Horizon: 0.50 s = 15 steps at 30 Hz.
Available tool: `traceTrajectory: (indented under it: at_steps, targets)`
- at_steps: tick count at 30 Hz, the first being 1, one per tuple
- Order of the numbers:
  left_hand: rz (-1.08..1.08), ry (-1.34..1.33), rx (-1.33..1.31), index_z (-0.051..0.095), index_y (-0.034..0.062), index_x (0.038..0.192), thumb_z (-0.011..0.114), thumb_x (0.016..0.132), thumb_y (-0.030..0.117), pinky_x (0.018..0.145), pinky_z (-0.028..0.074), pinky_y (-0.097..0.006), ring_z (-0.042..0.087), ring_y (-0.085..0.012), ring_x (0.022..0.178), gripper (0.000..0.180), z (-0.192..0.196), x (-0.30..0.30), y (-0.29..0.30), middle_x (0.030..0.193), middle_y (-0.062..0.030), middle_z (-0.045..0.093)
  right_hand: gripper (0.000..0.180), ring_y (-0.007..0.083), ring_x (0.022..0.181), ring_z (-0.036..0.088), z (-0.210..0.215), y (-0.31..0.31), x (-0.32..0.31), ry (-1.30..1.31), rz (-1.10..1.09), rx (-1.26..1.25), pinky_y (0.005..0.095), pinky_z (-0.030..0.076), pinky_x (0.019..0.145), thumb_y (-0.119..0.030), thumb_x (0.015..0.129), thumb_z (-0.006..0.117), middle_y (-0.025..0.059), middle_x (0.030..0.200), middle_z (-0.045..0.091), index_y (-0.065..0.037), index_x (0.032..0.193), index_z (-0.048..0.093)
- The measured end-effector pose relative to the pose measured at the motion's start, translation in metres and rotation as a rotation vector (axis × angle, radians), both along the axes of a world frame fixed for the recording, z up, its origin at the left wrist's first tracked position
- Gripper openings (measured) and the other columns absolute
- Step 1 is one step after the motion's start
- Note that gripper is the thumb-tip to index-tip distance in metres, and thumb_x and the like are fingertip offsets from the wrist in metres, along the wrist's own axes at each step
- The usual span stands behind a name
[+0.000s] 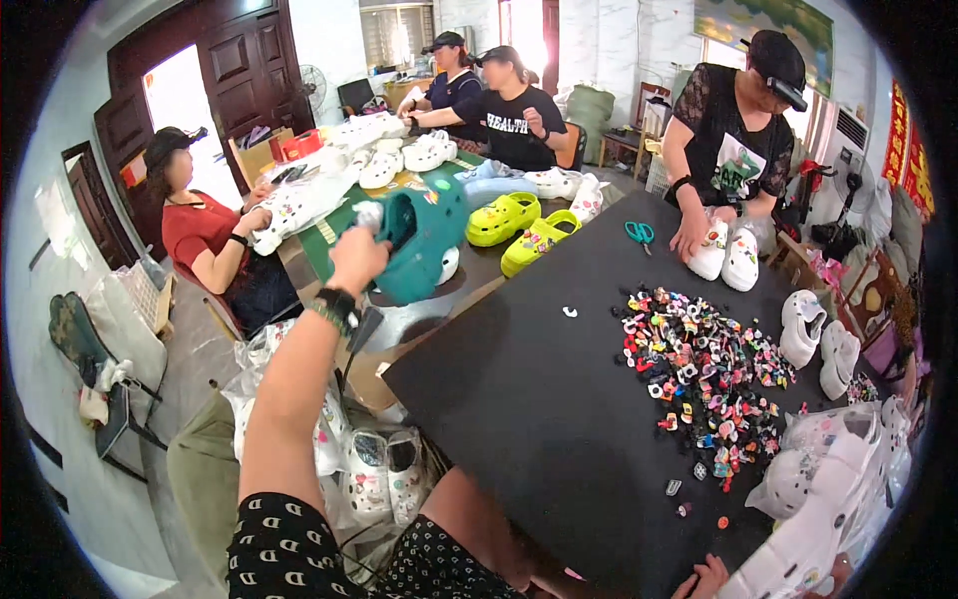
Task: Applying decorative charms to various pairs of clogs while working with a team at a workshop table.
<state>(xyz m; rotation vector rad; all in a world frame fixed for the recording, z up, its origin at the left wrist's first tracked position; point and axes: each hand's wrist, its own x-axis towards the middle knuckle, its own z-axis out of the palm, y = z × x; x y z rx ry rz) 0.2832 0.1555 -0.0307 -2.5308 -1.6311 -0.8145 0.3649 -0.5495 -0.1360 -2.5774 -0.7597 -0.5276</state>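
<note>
My left hand (pixel 357 262) is raised over the near end of the far table, closed at the back edge of a teal clog (pixel 424 240). A small white, crumpled-looking piece (pixel 368 215) sticks up beside those fingers; I cannot make out what it is. At the lower edge, only the fingers of my right hand (pixel 705 579) show on the black table (pixel 519 419). They look apart, with nothing visible between them. Beside them a large white clog (pixel 798 539) stands tilted, close to the camera. Farther in lies a heap of small colourful shoe charms (pixel 699 369).
Yellow-green clogs (pixel 502 218) sit beyond the black table's edge. Teal scissors (pixel 639 235) lie near a person (pixel 743 130) handling white clogs (pixel 723 257). More white clogs (pixel 818 339) stand at right. Bagged clogs (pixel 384 474) are below my left arm. Other people sit around the far table.
</note>
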Motion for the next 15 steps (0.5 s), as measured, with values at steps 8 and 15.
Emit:
traceTrajectory:
  at_steps: [8,15]
  targets:
    - [-0.304,-0.188,0.189,0.068,0.0028,0.101,0.076,0.077,0.035,0.09,0.046,-0.049,0.062,-0.0378,0.103,0.041,-0.042,0.053,0.065,0.103,-0.0185,0.068,0.015,0.0373,0.113,0.056,-0.016,-0.009,0.002,-0.035,-0.039,0.045,0.0484,0.04,0.098,0.0,0.082,0.054,0.0171,0.114,0.062,-0.001,0.096,0.06]
    - [-0.878,-0.258,0.198,0.064,0.0033,0.104,0.068,0.084,0.01,0.091,0.044,-0.042,0.059,-0.0344,0.105,0.021,-0.032,0.098,-0.125,0.111,-0.0147,0.064,0.026,0.0331,0.105,0.061,-0.016,-0.013,0.001,-0.027,0.008,0.168,0.0426,0.049,0.091,0.003,0.07,0.066,0.0099,0.102,0.067,-0.004,0.095,0.064]
